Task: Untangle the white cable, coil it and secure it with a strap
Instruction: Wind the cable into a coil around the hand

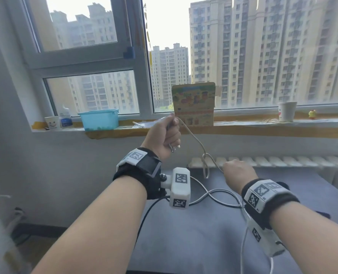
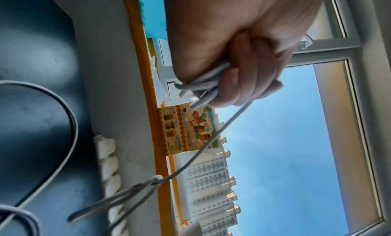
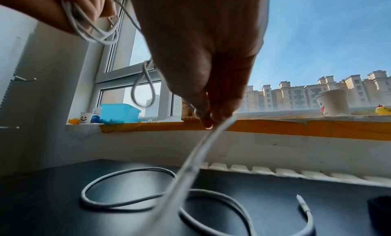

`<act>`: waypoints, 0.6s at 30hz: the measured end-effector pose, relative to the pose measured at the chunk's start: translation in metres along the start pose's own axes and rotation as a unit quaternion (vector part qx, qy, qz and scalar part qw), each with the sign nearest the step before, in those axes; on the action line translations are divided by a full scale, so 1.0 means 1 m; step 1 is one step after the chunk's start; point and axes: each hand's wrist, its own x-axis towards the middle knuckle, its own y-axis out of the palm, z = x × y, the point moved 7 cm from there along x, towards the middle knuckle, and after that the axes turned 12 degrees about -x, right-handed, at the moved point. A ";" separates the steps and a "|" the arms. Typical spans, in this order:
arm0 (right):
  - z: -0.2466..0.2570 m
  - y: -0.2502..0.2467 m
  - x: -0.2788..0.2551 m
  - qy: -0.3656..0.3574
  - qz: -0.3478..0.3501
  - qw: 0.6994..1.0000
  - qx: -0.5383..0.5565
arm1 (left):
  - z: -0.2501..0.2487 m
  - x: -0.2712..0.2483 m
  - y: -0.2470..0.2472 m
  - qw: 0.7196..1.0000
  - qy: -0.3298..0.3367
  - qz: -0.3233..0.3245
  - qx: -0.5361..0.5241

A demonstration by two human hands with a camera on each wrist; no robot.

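My left hand point(image 1: 169, 135) is raised in front of the windowsill, fist curled round several folded turns of the white cable point(image 2: 203, 87). From it a strand runs down to a small knot with a hanging loop point(image 1: 205, 165), seen also as the loop point(image 3: 143, 87) in the right wrist view. My right hand point(image 1: 236, 173) is lower and to the right, pinching the cable point(image 3: 203, 120) just past the knot. The loose length of cable point(image 3: 131, 187) lies in curves on the dark table point(image 1: 184, 244), its plug end point(image 3: 302, 204) at the right. A dark object point(image 3: 380, 206) sits at the table's right edge.
The windowsill point(image 1: 243, 125) carries a blue tub point(image 1: 99, 119), a smiley paper cup point(image 1: 53, 122), a colourful card box point(image 1: 194, 104), a second paper cup point(image 1: 286, 111) and a yellow toy point(image 1: 312, 114). A white radiator point(image 1: 283, 161) runs behind the table.
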 end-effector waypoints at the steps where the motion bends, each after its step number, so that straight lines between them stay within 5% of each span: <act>1: 0.001 0.007 -0.002 0.004 0.016 1.000 0.001 | -0.007 0.001 0.001 1.000 0.014 -0.001 -0.009; 5: -0.002 0.030 -0.008 0.022 0.095 0.994 0.039 | -0.023 0.002 0.002 0.999 0.037 -0.004 -0.007; 8: 0.009 0.036 -0.003 0.013 0.126 0.966 0.225 | -0.011 0.001 -0.003 1.000 0.013 -0.014 0.024; 10: 0.028 0.030 -0.001 -0.014 0.146 0.890 0.431 | 0.001 0.001 -0.003 1.000 -0.004 -0.014 0.027; 12: 0.046 0.017 -0.003 -0.033 0.163 0.773 0.613 | 0.010 0.002 -0.004 0.999 -0.012 -0.019 0.030; 15: 0.060 -0.009 -0.009 -0.075 0.186 0.625 0.754 | 0.016 0.003 -0.007 0.998 -0.002 -0.048 0.026; 18: 0.067 -0.022 -0.017 -0.146 0.242 0.569 0.772 | 0.015 0.005 -0.016 0.996 0.020 -0.083 0.021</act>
